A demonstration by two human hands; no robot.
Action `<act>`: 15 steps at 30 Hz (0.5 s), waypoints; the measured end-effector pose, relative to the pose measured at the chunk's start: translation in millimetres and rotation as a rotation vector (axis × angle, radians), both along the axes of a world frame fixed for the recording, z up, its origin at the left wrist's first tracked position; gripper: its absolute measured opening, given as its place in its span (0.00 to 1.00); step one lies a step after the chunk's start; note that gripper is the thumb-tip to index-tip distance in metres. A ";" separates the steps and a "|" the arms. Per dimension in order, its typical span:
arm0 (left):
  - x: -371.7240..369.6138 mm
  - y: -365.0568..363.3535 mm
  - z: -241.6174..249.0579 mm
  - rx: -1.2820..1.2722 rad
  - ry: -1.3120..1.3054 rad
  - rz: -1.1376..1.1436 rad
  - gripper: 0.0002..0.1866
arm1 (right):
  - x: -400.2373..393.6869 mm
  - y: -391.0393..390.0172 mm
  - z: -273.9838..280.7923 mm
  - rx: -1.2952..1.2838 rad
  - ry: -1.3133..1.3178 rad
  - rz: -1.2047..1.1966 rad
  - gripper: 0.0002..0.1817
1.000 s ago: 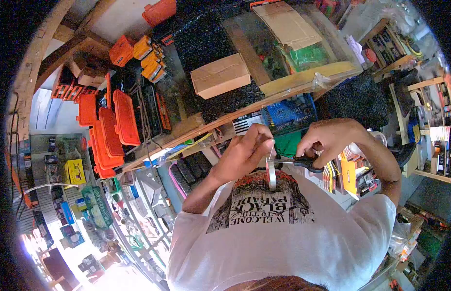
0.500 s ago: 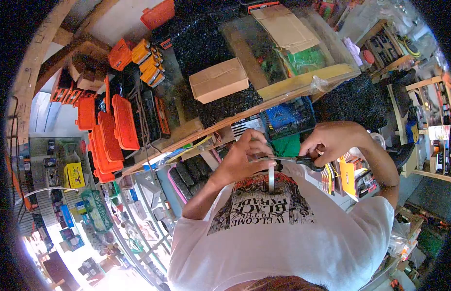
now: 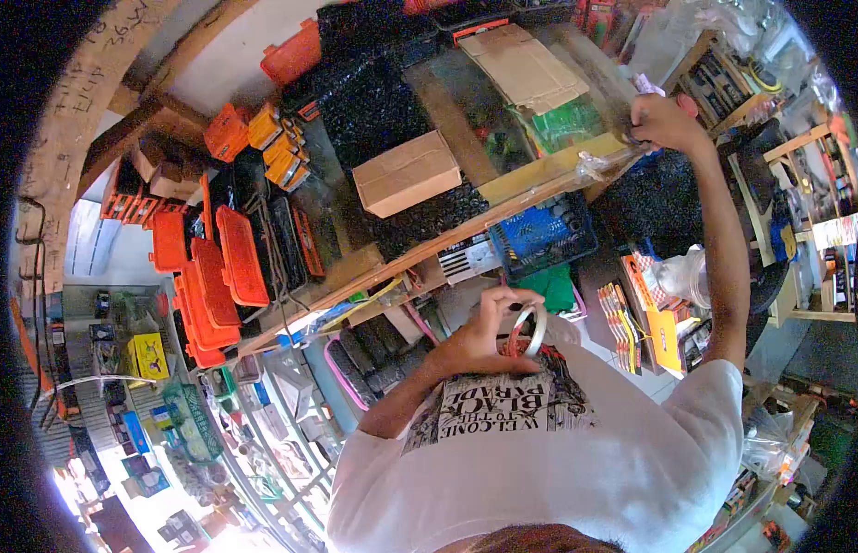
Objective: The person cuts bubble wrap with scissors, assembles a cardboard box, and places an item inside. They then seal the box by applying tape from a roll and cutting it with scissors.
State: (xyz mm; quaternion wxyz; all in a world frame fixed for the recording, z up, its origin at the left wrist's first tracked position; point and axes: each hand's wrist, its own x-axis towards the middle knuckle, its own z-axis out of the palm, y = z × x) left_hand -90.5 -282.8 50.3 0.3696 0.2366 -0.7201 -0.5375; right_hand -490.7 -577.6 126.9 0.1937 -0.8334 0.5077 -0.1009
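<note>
My left hand [image 3: 489,336] is curled around a roll of white tape [image 3: 530,332], held upright in front of my chest. Its thumb and fingers press on the roll's side, and the ring's hole faces partly up. My right hand [image 3: 667,122] is stretched out far to the front right, over the right end of the glass-topped counter [image 3: 429,97]. Its fingers are bent down at the wooden edge, and a small dark shape shows beneath them; I cannot tell what it is.
On the counter lie a closed cardboard box [image 3: 407,173] and a flat cardboard sheet [image 3: 524,66]. Orange cases [image 3: 240,255] stand at its left end. Below the edge sits a blue bin [image 3: 542,235] of small goods. Yellow-orange packs [image 3: 664,327] are at the right.
My right hand, which held scissors at the tape, has swung forward and right to the counter's edge. My left hand keeps the tape, now turned so its ring shows. The view has shifted slightly.
</note>
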 end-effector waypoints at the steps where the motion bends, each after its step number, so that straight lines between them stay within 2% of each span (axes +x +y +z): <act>1: -3.0 0.6 -7.7 0.023 0.042 -0.007 0.50 | 2.3 -4.9 -0.2 0.000 0.042 -0.013 0.11; 2: -5.2 1.7 -19.0 0.047 0.083 -0.012 0.51 | 4.8 -9.4 -0.2 0.000 0.084 -0.025 0.12; 4: -4.0 0.6 -17.1 0.033 0.082 0.015 0.53 | 35.9 -2.6 26.6 0.233 0.181 -0.262 0.16; 6: 2.4 -2.8 2.2 -0.035 -0.006 0.071 0.53 | 32.9 -9.7 17.2 0.060 0.295 -0.128 0.17; 7: 3.8 -6.8 9.2 -0.136 0.052 0.128 0.53 | 36.4 -10.2 16.8 -0.027 0.350 -0.060 0.17; 9: 6.6 -20.4 25.7 -0.351 0.167 0.250 0.53 | 50.6 8.5 22.1 -0.237 0.318 -0.121 0.17; 10: 12.3 -25.4 43.4 -0.421 0.140 0.342 0.51 | 64.8 23.2 31.4 -0.347 0.299 -0.146 0.16; 12: 22.0 -28.1 69.9 -0.522 0.092 0.438 0.51 | 102.1 52.6 61.1 -0.314 0.103 -0.189 0.16; 14: 26.4 -33.6 74.1 -0.601 0.129 0.488 0.53 | 136.0 93.3 83.7 -0.303 -0.293 -0.023 0.13; 15: 28.6 -36.5 76.3 -0.640 0.147 0.515 0.54 | 157.3 122.5 104.1 -0.178 -0.457 -0.015 0.16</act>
